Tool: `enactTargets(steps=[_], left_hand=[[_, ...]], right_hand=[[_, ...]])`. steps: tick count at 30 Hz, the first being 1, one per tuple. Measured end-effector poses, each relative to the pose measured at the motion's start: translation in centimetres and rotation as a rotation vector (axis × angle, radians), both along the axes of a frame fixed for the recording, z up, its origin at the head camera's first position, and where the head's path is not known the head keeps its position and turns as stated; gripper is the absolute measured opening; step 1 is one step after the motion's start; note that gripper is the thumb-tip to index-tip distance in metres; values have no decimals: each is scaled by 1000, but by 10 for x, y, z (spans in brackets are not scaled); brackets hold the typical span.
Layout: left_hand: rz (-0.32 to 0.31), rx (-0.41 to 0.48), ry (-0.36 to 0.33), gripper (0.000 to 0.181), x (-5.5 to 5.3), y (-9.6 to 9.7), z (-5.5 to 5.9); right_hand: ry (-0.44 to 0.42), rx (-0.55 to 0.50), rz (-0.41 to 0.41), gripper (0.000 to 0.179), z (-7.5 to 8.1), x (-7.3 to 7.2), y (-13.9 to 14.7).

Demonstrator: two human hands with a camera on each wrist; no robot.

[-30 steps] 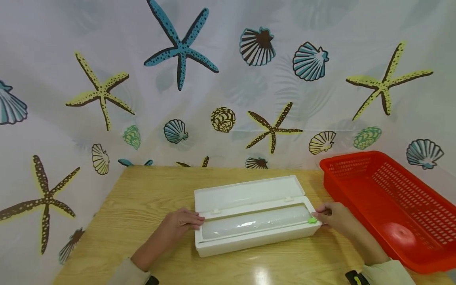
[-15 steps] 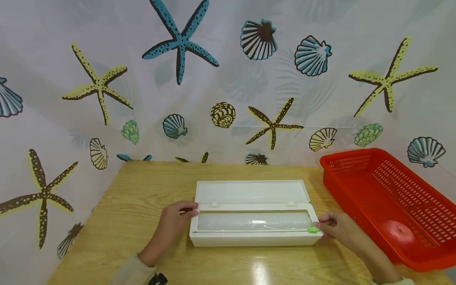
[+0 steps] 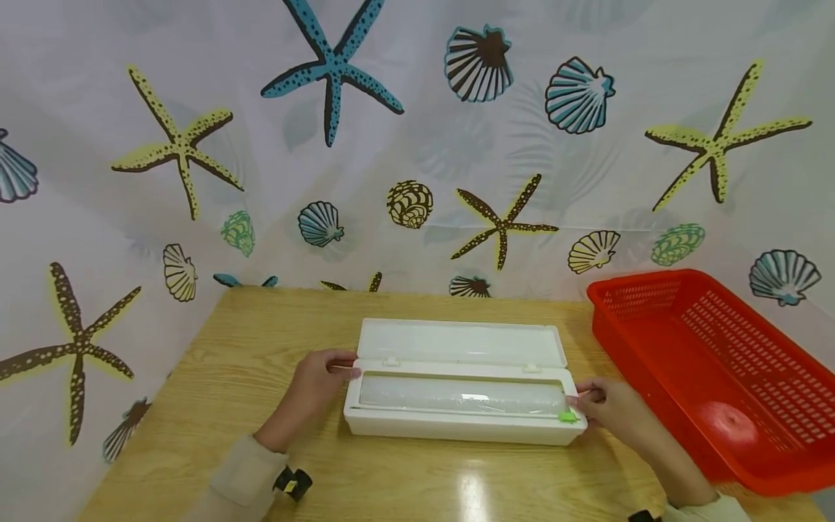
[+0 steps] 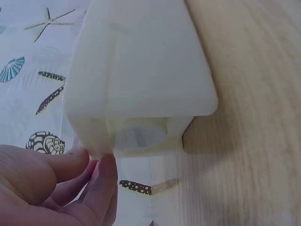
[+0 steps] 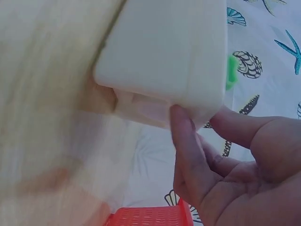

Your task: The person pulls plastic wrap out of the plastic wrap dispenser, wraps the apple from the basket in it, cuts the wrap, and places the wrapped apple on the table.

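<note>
A long white cling film dispenser (image 3: 466,429) rests on the wooden table with its lid (image 3: 462,342) swung back. Inside lies a roll of clear film (image 3: 459,395). A small green slide cutter (image 3: 568,417) sits at the box's front right corner. My left hand (image 3: 316,384) pinches the left end; in the left wrist view, thumb and fingers (image 4: 101,188) hold the far corner of that end. At the other end my right hand (image 3: 609,409) grips the box, thumb on the top edge and a fingertip (image 5: 178,120) against the end face.
A red perforated plastic basket (image 3: 659,348) stands at the right, close beside my right hand. Behind the wooden table (image 3: 261,326) hangs a white cloth (image 3: 404,145) printed with starfish and shells.
The dispenser has turned clockwise on the table: from slanting up to the right, it now slants slightly down to the right. Both hands have stayed on its ends and moved with it.
</note>
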State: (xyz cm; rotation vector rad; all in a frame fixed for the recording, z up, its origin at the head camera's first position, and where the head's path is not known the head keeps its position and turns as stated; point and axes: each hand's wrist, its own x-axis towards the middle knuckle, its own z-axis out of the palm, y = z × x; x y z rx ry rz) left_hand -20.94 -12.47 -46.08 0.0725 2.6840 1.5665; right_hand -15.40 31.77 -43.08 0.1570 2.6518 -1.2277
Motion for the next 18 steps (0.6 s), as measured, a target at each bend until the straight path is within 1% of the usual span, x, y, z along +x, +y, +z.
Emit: enactTargets(steps=[2,6,10,14,16,18], left_hand=[[0,-7,-4,25,-3,1,0],[4,-9,1,22,-4,6,-1],[-2,-22,4,20,-7,6,1],[-21,-53,-2,18,-15,3,3],[-19,-69,0,16,-20,1,4],[-12,-65,-2,15,-25,0,4]], right_hand=[[2,6,-5,42,1,-4,-1],[-13,18,-15,33,2,-10,-1],[-15,52,13,35,1,-15,-1],[-8,72,38,35,3,-19,-7],[1,75,36,33,3,-23,-9],[13,76,35,30,3,-26,-12]])
